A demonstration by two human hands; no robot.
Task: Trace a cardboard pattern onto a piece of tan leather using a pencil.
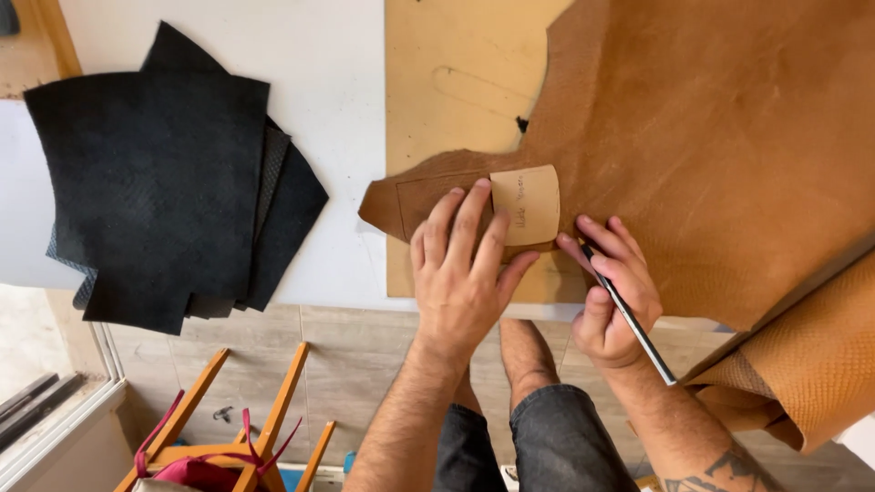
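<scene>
Lying on the tan leather hide [729,137] at bench [337,109] centre, a small card template [527,205]; left hand [465,273] flat on it, fingers spread, gripping nothing; right hand [611,292] at 3 o'clock, fingers closed round a pen [629,314], tip at the template edge; black leather pieces [164,191] at 9 o'clock, well apart.

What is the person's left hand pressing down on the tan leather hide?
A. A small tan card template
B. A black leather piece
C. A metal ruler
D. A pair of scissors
A. The left hand lies flat with its fingertips on a small tan card template laid on the large tan leather hide, while the right hand holds a slim black-and-silver pen at the template's edge.
</scene>
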